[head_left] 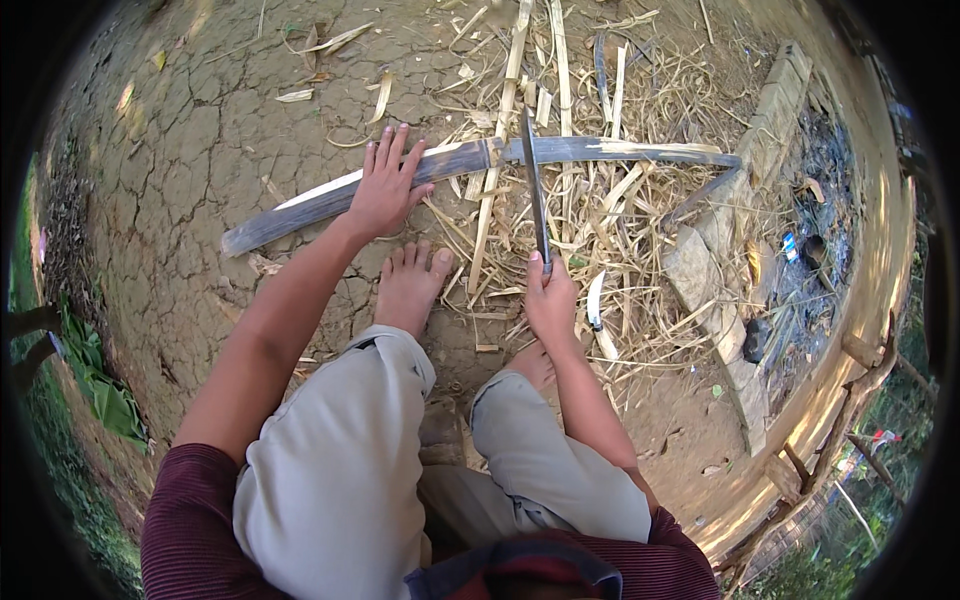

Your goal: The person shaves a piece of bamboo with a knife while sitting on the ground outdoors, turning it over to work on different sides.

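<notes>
Split bamboo (455, 161): seemed stiff, light, sharp-edged; was best held near left end. Left hand (388, 188): lay spread upon it. Right hand (551, 302): closed round long knife (535, 190).

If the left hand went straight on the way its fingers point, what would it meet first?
Probably the short pale shaving lying on the cracked ground just ahead of the left hand, though with depth unclear the hand might pass above it.
</notes>
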{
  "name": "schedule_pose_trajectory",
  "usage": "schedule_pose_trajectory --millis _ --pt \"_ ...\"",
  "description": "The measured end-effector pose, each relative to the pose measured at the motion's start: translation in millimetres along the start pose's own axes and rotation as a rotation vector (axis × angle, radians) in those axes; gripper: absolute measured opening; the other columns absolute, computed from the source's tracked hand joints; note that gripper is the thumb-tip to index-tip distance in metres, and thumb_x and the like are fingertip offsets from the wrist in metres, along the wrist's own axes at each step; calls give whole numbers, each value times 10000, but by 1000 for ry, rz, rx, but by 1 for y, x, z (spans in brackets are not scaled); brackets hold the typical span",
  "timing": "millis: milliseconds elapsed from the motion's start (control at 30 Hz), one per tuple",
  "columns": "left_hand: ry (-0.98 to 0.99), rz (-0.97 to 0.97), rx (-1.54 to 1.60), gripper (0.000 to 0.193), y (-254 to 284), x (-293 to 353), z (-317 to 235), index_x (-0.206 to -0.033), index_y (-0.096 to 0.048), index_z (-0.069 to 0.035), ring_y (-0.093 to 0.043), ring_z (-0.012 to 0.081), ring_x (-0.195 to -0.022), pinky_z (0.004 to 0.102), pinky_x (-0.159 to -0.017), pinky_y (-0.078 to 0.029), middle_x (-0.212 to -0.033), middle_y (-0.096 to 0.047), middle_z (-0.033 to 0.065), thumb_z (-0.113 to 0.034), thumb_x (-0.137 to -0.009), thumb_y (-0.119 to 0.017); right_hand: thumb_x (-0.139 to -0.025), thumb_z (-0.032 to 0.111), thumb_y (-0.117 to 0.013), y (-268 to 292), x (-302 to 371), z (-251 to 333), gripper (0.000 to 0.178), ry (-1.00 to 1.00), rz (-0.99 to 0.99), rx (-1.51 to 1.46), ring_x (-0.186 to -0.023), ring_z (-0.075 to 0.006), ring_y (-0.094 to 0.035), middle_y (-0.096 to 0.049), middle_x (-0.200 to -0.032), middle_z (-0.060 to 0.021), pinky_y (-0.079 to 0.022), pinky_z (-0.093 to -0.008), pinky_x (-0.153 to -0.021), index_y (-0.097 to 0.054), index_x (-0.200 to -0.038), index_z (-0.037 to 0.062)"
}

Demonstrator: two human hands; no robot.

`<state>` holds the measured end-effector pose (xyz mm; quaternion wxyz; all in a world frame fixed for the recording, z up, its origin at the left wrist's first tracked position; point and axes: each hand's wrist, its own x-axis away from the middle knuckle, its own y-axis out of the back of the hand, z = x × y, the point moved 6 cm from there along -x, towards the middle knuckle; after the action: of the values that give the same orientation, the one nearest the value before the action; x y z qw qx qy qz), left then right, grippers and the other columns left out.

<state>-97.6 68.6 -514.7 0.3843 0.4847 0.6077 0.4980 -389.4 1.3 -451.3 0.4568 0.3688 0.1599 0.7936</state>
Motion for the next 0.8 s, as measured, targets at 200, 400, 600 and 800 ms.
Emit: schedule_pose_trajectory --millis 200,400,600,800 --pt "88 123 30 634 17 -1 -1 -1434 -443 -15 -444 371 -1293 505 -1100 -347 -1371 -485 194 -401 -965 -626 -1007 377 -587 -6 -1 -22 421 2 11 151 -524 -354 -620 -611 -579 -159 -473 -462 -556 -607 -855 -15" --pt "-23 -35 -2 618 36 4 6 -1438 -441 -21 -503 330 -1169 445 -986 -412 -1255 -530 155 -399 -977 -602 -1004 385 -590 1 -4 -25 426 -28 27 136 -539 -359 -628 -620 -588 -161 -484 -467 -569 -618 -881 -22" --pt "-112 -132 93 573 66 5 -6 -1433 -447 -9 -529 348 -1158 447 -982 -429 -1267 -547 186 -357 -998 -583 -1013 367 -598 13 -1 -7 411 -31 -14 -24 -456 -214 -542 -561 -538 -93 -426 -385 -499 -617 -890 -25" --pt "-172 -215 266 493 151 -12 -38 -1382 -493 -9 -622 364 -1020 442 -871 -507 -1150 -628 190 -283 -990 -613 -1066 323 -546 25 0 -18 323 25 -1 -276 -454 -36 -406 -477 -575 47 -292 -225 -412 -578 -904 46"
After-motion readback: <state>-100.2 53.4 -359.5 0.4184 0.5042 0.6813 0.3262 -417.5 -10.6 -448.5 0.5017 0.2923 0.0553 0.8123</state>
